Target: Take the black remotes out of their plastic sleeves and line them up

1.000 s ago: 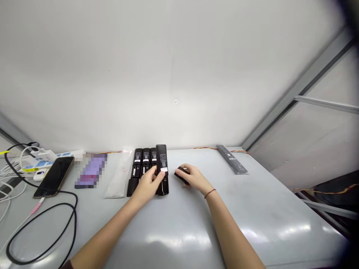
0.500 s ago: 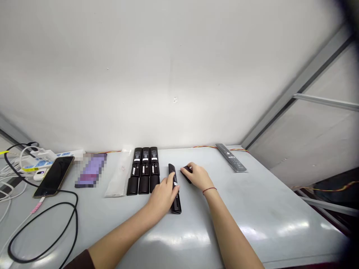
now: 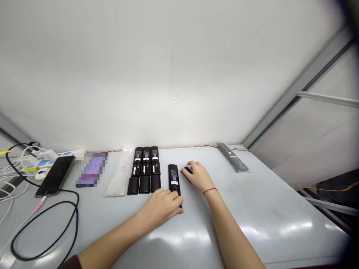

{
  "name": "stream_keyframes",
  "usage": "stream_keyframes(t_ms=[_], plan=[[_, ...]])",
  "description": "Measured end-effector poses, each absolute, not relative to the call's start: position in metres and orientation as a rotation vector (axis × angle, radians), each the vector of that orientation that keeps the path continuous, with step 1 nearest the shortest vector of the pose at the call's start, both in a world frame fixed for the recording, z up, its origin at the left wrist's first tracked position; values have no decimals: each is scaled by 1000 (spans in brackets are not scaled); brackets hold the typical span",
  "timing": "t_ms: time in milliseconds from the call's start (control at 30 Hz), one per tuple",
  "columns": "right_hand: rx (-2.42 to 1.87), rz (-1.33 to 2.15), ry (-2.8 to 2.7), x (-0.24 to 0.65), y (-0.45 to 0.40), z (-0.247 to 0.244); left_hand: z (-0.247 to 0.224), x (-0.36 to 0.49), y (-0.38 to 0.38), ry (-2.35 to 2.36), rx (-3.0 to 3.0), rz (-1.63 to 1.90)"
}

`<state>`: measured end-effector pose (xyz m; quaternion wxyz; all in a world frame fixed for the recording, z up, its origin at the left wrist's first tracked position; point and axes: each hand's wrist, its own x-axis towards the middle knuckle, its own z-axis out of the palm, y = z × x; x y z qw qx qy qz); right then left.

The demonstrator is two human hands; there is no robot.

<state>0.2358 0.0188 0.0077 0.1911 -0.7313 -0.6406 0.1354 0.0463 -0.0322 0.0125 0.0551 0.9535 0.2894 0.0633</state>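
My left hand (image 3: 162, 204) presses over the near end of a black remote control (image 3: 174, 179), which lies flat on the grey table (image 3: 252, 209) with its label side up. My right hand (image 3: 198, 175) sits just to its right, fingers closed on a small black piece (image 3: 186, 171), perhaps a battery cover. Just left of that remote, three more black remotes (image 3: 146, 170) lie side by side, with black end pieces (image 3: 144, 184) near them.
To the left lie a clear plastic sleeve (image 3: 120, 173), a pixelated purple package (image 3: 91, 170), a smartphone (image 3: 54, 176), a power strip (image 3: 42, 161) and black cable (image 3: 42, 228). A grey remote (image 3: 232, 157) lies at the far right.
The black remote has gone from held upright in my left hand to lying flat on the table. My left hand has slid toward its near end. My right hand has barely moved.
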Motion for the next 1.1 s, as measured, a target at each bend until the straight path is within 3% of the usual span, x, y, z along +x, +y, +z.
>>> stream_keyframes(t_ms=[433,1100], plan=[[-1997,379,-1977,224,15,10,16,43,32,1416,2897,267],[-1686,673,-2146,217,4,23,18,44,20,1524,2800,300]])
